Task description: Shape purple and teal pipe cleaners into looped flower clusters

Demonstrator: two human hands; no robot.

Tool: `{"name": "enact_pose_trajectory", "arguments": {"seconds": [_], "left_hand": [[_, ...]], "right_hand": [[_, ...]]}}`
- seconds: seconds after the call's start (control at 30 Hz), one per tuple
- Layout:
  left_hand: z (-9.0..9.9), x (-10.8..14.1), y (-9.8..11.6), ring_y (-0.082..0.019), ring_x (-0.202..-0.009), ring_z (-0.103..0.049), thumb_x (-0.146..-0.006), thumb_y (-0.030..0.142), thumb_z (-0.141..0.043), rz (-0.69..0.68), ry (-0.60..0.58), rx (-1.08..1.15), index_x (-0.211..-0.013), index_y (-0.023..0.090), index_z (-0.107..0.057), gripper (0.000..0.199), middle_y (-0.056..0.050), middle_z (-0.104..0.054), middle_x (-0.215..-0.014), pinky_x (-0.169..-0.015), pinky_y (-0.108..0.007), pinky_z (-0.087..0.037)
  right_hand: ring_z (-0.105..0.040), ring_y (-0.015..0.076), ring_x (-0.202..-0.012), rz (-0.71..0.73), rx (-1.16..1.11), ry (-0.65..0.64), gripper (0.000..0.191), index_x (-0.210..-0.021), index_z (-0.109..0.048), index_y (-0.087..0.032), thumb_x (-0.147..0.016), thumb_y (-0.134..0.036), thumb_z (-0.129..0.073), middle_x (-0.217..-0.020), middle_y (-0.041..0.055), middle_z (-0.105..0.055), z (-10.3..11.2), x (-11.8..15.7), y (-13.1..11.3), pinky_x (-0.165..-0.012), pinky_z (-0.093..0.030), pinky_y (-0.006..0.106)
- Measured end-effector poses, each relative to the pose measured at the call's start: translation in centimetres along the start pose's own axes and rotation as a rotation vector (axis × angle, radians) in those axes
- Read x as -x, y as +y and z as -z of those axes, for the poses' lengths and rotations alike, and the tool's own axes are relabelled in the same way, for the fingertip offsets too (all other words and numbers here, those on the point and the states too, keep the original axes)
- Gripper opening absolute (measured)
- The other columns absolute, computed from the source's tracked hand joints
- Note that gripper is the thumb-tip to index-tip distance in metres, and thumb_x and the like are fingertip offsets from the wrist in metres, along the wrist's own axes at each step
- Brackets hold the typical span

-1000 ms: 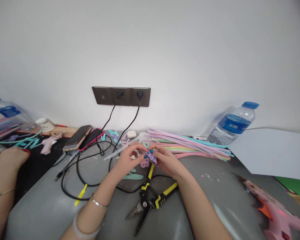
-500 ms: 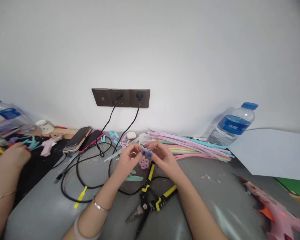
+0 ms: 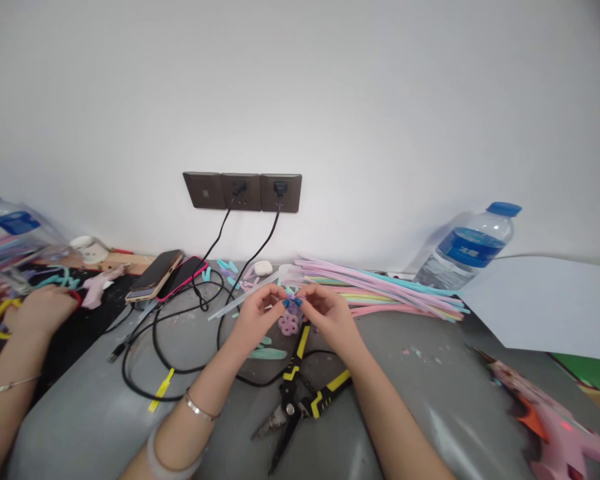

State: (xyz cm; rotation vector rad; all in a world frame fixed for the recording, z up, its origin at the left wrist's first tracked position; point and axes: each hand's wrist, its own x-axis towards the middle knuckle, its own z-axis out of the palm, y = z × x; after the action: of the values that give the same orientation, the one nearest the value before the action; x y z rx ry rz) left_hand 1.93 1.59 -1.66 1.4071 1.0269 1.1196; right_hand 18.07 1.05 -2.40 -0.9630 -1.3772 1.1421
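While the left hand point(image 3: 260, 320) and the right hand point(image 3: 333, 319) come close together, their fingertips pinch a small purple piece point(image 3: 293, 307) between them. Just below the fingers sits a pink flower shape point(image 3: 288, 325), and nearer the person lie black-and-yellow cutters point(image 3: 290, 408), blades apart. Pastel stems point(image 3: 405, 293) spread beyond the fingers to the right; a mint strip point(image 3: 267, 355) lies below them.

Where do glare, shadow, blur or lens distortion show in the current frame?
Head view: pale glare streaks on the grey tabletop; head view: soft shadow on the wall beside the right bottle, whose lean may be wide-angle distortion; head view: pink glue gun near the right edge looks smeared; head view: purple piece between left hand and right hand too small and soft to read.
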Motion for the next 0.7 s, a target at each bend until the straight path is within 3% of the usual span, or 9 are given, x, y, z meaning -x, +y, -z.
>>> {"name": "enact_pose_trajectory", "arguments": {"seconds": [0.27, 0.7], "left_hand": [[0.1, 0.1, 0.5, -0.012, -0.064, -0.044, -0.075, 0.026, -0.064, 0.089, -0.041, 0.068, -0.076, 0.017, -0.061, 0.01, 0.002, -0.051, -0.069, -0.058, -0.022, -0.036], [1.2, -0.2, 0.2, -0.015, -0.071, -0.05, -0.081, 0.026, -0.057, -0.069, -0.181, -0.19, -0.081, 0.017, -0.06, 0.01, -0.001, -0.056, -0.077, -0.061, -0.022, -0.039]], "right_hand": [[-0.052, 0.0156, -0.061, 0.011, 0.001, -0.009, 0.016, -0.078, -0.062, -0.02, -0.077, -0.036, -0.067, -0.071, 0.0014, -0.059, 0.1, 0.1, -0.2, -0.055, -0.042, 0.028], [-0.058, 0.0174, -0.067, 0.009, 0.105, -0.047, 0.008, -0.078, -0.064, -0.02, -0.077, -0.028, -0.064, -0.073, 0.0024, -0.063, 0.4, 0.2, 0.0, -0.059, -0.046, 0.028]]}}
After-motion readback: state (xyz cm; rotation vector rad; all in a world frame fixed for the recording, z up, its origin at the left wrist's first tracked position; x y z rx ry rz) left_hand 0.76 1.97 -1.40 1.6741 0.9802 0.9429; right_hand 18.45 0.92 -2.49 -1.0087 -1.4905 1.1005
